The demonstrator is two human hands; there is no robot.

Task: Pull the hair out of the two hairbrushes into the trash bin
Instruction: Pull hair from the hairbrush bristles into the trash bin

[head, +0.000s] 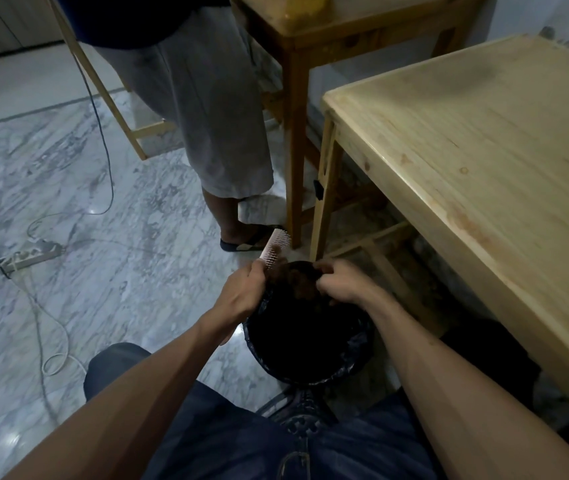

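On the far left a white power strip (28, 256) lies on the grey marble floor (120, 278) with its cords trailing about. Next comes the left hand (241, 292), its fingers curled tight around the handle of a pale pink plastic hairbrush (275, 247). The brush head sticks up and away, just past the far rim of the round bin with a black plastic bag in it (356, 344). A big clump of dark brown hair (297, 278) hangs between the two hands, right over the bin's open mouth. The right hand (340, 282) has its fingers pinched shut on that clump. I think the hair is being pulled off the first brush now. Next, the right hand should tug the clump free of the bristles and open up so it drops in. The second brush is not in sight. Someone in grey shorts (207, 109) stands behind, and a light wooden table (484, 140) is on the right
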